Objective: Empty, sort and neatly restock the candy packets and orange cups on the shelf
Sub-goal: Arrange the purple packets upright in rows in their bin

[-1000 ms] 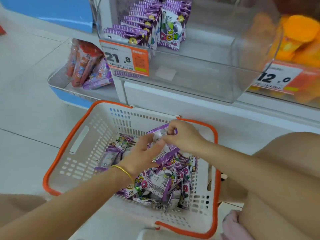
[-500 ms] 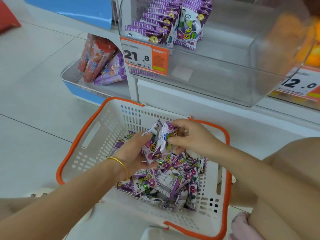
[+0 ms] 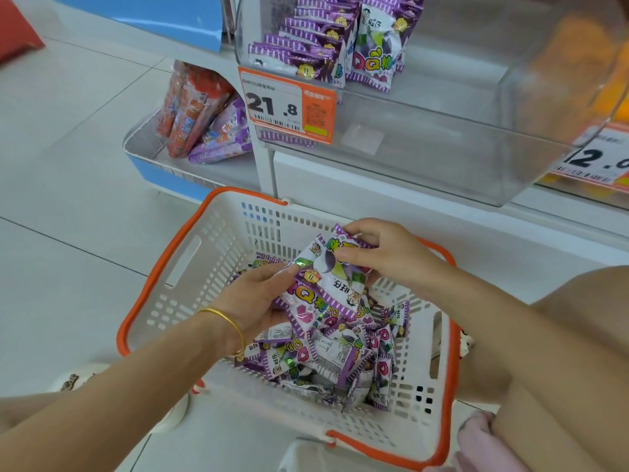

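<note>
Basket (image 3: 211, 284): white moulded plastic, matt, slotted walls, smoother orange plastic edging. Held candy packets (image 3: 326, 287): printed purple-and-white plastic film, glossy, crinkled, small foil-like green glints. Loose candy packets (image 3: 340, 356) in basket: same shiny film, creased. Shelved candy packets (image 3: 326, 46): same film, flatter, sheen on fronts. Display bin (image 3: 442, 148): clear rigid plastic, smooth, glossy, faintly hazy. Price tag (image 3: 289, 107): printed paper or card, slight sheen. Red packets (image 3: 190, 107): glossy wrinkled film. Bangle (image 3: 228, 321): gold-coloured metal, polished. Floor tiles (image 3: 68, 165): pale, smooth, low sheen. Blue panel (image 3: 153, 15): smooth, glossy. Pink cloth (image 3: 476, 441): soft, matt.
</note>
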`<state>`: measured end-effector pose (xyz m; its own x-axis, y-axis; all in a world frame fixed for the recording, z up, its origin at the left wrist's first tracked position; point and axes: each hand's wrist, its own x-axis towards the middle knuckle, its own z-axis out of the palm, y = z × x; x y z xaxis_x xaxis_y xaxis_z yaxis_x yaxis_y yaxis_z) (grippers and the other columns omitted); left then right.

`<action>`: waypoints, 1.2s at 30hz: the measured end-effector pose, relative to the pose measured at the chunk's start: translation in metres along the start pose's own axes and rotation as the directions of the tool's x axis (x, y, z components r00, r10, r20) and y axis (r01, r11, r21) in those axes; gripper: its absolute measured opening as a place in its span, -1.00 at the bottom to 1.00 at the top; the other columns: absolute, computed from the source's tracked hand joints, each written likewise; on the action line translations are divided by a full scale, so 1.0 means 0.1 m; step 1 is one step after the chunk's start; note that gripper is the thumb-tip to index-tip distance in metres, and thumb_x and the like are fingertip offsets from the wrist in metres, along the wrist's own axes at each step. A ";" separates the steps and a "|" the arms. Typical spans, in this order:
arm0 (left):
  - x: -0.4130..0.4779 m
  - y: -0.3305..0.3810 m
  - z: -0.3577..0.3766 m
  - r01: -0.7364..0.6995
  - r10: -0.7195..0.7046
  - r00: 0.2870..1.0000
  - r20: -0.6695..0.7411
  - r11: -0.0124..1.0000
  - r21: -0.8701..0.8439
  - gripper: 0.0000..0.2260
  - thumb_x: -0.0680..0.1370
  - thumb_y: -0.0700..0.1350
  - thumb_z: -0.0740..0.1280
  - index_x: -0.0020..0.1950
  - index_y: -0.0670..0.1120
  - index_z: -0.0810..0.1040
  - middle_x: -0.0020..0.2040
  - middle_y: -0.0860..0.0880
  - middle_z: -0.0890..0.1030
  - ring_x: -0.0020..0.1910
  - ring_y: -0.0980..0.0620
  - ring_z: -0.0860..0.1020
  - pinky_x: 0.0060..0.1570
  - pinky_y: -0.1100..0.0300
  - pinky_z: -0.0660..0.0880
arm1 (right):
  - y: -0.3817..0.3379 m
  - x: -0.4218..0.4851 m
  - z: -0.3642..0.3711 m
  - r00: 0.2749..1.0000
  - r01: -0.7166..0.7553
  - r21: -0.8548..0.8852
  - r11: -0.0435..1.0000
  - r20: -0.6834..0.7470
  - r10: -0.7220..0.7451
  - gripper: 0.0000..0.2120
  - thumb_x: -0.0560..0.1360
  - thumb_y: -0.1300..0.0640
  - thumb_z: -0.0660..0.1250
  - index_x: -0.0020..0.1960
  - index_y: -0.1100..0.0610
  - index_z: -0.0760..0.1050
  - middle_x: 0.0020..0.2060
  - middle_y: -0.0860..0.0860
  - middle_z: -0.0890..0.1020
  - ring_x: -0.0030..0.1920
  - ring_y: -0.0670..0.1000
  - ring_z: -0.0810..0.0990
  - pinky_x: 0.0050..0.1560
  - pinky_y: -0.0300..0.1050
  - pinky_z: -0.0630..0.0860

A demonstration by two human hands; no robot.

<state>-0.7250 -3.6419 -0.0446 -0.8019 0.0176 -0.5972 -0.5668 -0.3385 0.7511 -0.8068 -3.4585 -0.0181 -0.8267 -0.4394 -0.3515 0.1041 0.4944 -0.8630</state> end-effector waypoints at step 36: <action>0.30 -0.01 -0.24 -0.107 0.164 0.939 -0.303 0.975 0.196 -0.71 0.51 0.04 0.35 0.11 -0.13 0.52 -0.05 -0.17 0.66 -0.06 -0.19 0.63 0.09 -0.21 0.52 | 0.82 0.48 0.15 0.997 -0.069 -0.408 0.911 -0.008 0.072 -0.77 0.59 0.01 0.20 0.14 0.14 0.45 -0.11 0.01 0.60 -0.23 -0.04 0.58 -0.13 -0.06 0.58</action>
<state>-0.7436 -3.6641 -0.0697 -0.7886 -0.3239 -0.5227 -0.5038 -0.1470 0.8512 -0.8298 -3.4503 -0.1113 -0.8213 -0.3968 -0.4100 -0.0736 0.7862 -0.6135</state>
